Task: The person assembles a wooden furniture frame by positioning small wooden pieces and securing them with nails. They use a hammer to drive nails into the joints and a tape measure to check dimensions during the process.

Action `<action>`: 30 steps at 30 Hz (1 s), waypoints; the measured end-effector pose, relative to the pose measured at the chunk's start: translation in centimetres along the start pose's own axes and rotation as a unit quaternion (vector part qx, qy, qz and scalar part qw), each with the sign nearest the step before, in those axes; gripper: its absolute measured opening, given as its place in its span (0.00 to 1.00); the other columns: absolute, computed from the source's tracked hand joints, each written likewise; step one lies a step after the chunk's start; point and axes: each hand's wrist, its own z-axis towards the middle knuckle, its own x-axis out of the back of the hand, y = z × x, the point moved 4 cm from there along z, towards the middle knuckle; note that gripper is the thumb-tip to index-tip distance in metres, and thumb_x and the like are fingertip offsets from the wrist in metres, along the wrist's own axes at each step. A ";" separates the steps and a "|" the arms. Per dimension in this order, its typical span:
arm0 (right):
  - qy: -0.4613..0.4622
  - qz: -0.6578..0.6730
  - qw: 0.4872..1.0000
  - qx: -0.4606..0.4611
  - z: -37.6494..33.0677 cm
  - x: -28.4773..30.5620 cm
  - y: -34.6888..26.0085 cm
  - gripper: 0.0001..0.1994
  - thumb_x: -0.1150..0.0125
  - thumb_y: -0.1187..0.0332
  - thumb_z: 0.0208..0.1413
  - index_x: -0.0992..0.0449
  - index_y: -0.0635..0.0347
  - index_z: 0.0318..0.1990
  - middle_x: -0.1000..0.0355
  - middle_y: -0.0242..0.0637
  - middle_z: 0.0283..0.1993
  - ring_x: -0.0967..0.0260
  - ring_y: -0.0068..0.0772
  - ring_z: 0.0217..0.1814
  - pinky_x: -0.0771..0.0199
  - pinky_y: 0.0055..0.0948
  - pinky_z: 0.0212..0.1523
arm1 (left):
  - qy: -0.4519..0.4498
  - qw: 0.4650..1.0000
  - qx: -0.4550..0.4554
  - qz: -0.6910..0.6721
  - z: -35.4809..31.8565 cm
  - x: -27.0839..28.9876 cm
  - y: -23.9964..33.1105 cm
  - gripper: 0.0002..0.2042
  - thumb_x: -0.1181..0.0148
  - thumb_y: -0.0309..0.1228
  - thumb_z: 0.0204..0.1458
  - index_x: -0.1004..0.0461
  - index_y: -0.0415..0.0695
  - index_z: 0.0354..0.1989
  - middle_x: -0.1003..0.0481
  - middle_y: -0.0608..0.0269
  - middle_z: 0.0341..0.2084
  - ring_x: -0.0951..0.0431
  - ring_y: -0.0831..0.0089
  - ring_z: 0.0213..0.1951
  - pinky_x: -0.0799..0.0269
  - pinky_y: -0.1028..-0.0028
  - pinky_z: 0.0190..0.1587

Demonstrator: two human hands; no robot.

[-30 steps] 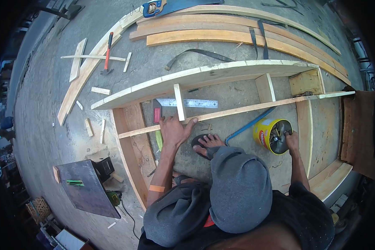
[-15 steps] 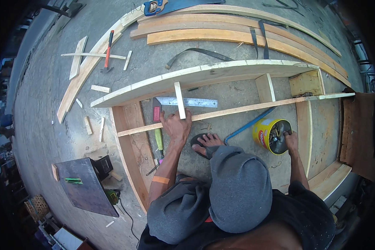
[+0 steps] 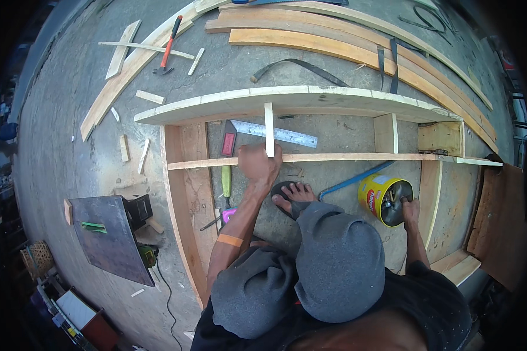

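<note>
1. As I watch from my remote post, my left hand (image 3: 259, 164) is curled over the long rail (image 3: 334, 157) at the foot of the short divider (image 3: 269, 128). Fingertips hidden; cannot tell whether it grasps rail, divider or both.
2. Right hand (image 3: 411, 213) hooked over the rim of the yellow bucket (image 3: 372, 196), grasping it as far as I can judge. Small dark pieces inside; mouth tipped toward that hand.
3. Divider spans rail to wide board (image 3: 310, 100). Risk: a sideways push from the left hand could skew its foot, if nothing fixes it there.
4. Bucket sits on the near side of the rail. Risk: tipped further, it could spill its pieces across the floor.
5. Metal square (image 3: 293, 135) lies under the divider, red handle to the left. Risk: something dropped there might knock it.
6. Sandalled foot (image 3: 295, 196) between the hands, beside a blue bar (image 3: 354, 180). Risk: a careless step could roll the bar or catch the rail.
7. Farther out, beyond the board: hammer (image 3: 170, 47), clear of both hands.
</note>
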 end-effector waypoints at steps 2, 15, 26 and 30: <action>0.002 -0.019 1.000 -0.015 -0.3 0.1 1.2 0.22 0.52 0.56 0.66 0.22 0.65 0.30 0.28 0.62 0.32 0.31 0.63 0.40 0.37 0.58 0.41 | 0.005 1.000 -0.005 -0.013 0.3 -0.4 0.4 0.11 0.34 0.36 0.51 0.14 0.41 0.29 0.21 0.45 0.17 0.20 0.50 0.23 0.30 0.59 0.52; 0.028 0.039 0.988 -0.146 -0.7 2.6 -4.4 0.27 0.45 0.53 0.60 0.20 0.79 0.42 0.25 0.74 0.41 0.25 0.70 0.49 0.28 0.54 0.48 | -0.030 0.994 -0.036 -0.096 0.7 -1.0 0.1 0.11 0.34 0.34 0.52 0.19 0.37 0.25 0.26 0.46 0.13 0.23 0.49 0.17 0.27 0.54 0.21; 0.014 0.025 0.982 -0.185 -0.9 2.5 -4.5 0.27 0.43 0.53 0.60 0.20 0.78 0.43 0.23 0.70 0.41 0.23 0.65 0.48 0.28 0.52 0.46 | -0.068 0.989 -0.073 -0.111 1.0 -0.4 0.0 0.10 0.35 0.31 0.52 0.19 0.36 0.27 0.25 0.44 0.15 0.22 0.48 0.19 0.25 0.55 0.22; -0.045 0.038 0.982 -0.181 -0.2 3.1 -6.4 0.25 0.41 0.54 0.59 0.20 0.78 0.43 0.22 0.68 0.41 0.22 0.61 0.46 0.28 0.51 0.44 | -0.061 0.990 -0.078 -0.104 1.0 -0.1 -0.7 0.10 0.35 0.30 0.52 0.19 0.35 0.26 0.24 0.44 0.16 0.22 0.48 0.20 0.24 0.54 0.23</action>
